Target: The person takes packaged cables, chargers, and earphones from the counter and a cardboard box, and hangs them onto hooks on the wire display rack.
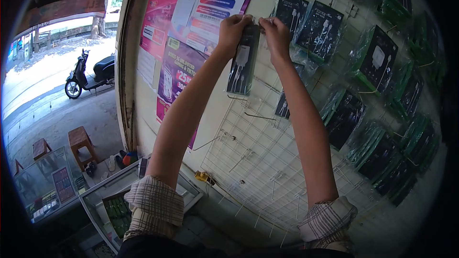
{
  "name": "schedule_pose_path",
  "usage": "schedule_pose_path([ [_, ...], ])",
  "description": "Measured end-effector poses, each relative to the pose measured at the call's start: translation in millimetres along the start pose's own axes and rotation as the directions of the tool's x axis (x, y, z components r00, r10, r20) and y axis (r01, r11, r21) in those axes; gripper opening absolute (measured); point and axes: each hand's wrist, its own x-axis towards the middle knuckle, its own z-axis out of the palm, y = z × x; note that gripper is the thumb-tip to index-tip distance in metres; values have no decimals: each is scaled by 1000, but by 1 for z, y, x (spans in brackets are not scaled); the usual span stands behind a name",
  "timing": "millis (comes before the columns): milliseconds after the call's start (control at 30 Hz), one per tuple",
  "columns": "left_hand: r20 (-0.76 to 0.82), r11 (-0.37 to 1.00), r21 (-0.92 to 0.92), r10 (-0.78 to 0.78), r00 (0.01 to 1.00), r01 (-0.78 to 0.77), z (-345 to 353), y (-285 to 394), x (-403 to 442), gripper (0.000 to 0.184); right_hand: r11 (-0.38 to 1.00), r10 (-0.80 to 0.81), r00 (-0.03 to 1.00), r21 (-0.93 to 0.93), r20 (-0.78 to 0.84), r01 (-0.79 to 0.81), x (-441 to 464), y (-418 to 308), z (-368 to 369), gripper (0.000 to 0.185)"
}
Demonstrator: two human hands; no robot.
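Observation:
Both arms are raised toward the wall. My left hand [233, 32] pinches the top left corner of a narrow black charger package [242, 62], which hangs upright below it and shows a white charger and cables. My right hand [276, 36] is closed at the package's top right, its fingertips pressed together near a hook; what they hold is too small to make out. Just right of my right hand, black cable packages [319, 31] in clear plastic hang on a white wire grid [258, 136].
More packages [375, 59] hang at the right. Bare metal hooks stick out of the lower grid. Posters [167, 62] cover the wall at the left. Below are a glass display case [103, 184], a yellow object [204, 177] and wooden stools [81, 138]. A scooter [91, 74] stands outside.

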Motion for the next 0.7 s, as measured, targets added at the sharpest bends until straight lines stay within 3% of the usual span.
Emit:
schedule_pose_path([
  [133, -3, 994, -92, -65, 998, 64, 2, 2, -4, 24, 990, -126, 992, -57, -13, 125, -2, -11, 2, 25],
  [233, -3, 989, -103, -107, 994, 106, 4, 3, -3, 23, 985, -129, 992, -118, -6, 128, -3, -21, 0, 25],
  [467, -54, 983, 174, -51, 997, 60, 10, -57, 10, 24, 931, -176, 983, -317, 51, 183, -10, 28, -17, 18],
  [533, -88, 816, 559, 238, 967, -149, 15, -70, 9, 25, 905, -255, 963, -328, 90, 270, -22, 31, -23, 14],
  [600, -106, 793, 597, 230, 967, -123, 20, -79, 8, 23, 837, -287, 947, -443, 144, 321, -27, 39, -28, 20],
  [667, -143, 737, 670, 239, 960, -83, 25, -82, 10, 21, 623, -386, 863, -598, 326, 505, -25, 52, -31, 16],
  [700, -115, 773, 633, 143, 983, -38, 28, -86, 14, 18, 655, -305, 893, -609, 329, 448, -24, 58, -31, 19],
])
